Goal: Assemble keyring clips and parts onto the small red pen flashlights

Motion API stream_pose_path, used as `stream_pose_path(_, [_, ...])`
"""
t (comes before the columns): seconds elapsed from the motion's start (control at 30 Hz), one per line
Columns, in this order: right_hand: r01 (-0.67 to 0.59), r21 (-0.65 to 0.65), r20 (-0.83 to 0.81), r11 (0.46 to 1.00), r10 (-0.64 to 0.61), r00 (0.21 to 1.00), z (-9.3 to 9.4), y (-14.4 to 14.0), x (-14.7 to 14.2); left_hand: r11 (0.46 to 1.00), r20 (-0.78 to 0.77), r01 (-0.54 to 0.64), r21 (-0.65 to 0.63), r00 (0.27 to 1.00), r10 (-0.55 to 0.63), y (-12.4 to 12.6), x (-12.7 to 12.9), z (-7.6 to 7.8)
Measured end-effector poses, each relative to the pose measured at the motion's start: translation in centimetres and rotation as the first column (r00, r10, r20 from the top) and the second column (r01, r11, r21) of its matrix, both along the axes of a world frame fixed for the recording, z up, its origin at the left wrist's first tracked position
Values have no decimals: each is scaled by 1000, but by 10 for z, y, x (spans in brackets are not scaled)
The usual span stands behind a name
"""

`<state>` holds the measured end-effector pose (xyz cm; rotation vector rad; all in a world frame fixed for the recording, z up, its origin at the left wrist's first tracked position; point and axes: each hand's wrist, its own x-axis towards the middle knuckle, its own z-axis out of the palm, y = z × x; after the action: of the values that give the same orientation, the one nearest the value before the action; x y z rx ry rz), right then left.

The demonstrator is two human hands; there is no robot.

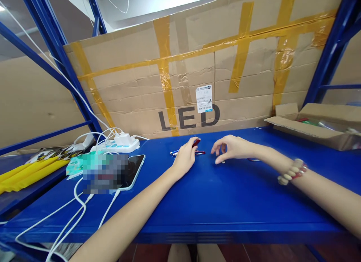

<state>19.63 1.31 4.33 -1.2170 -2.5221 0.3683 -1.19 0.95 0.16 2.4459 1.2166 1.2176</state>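
My left hand (184, 158) is closed around a slim, shiny red pen (196, 142), its end sticking out past the thumb and forefinger. Beneath and beside that hand lie a blue pen (174, 153) and another red pen (200, 152), partly covered by the fingers. To the right, my right hand (229, 149) hovers low over the blue tabletop (214, 202), fingers curled but apart, with nothing seen between them. Behind the right forearm, a thin red and silver item (254, 159) shows only in part.
A phone (135, 171), a white power strip (124, 143) and loose white cables lie on the left. An open cardboard box (316, 132) with mixed items stands back right. A tall taped cardboard sheet (135, 93) closes off the rear, between blue posts.
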Motion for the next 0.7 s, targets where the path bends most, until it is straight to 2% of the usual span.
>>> stream_pose_path(0.07, [-66, -98, 16, 993, 68, 998, -3, 8, 9, 1000, 34, -7, 25, 999, 7, -1, 1, 0])
stream_pose_path(0.13, [-82, -125, -5, 989, 81, 997, -8, 13, 15, 999, 22, -4, 41, 1000, 3, -4, 2, 2])
stream_pose_path(0.27, [-44, -92, -25, 995, 42, 999, -15, 17, 14, 997, -89, 43, 70, 995, -37, -14, 6, 8])
stream_pose_path(0.43, [-16, -78, -24, 997, 14, 1000, -18, 14, 4, 987, -266, 43, 157, 964, 0, -21, 9, 12])
stream_pose_path(0.57, [31, 2, 8, 1000, -31, 999, -19, 7, -7, 977, -337, 90, 195, 941, -19, -24, 11, 11])
stream_pose_path(0.7, [96, 27, 62, 995, -98, 993, -17, -3, -17, 974, -394, 94, 204, 919, -6, -24, 11, 8])
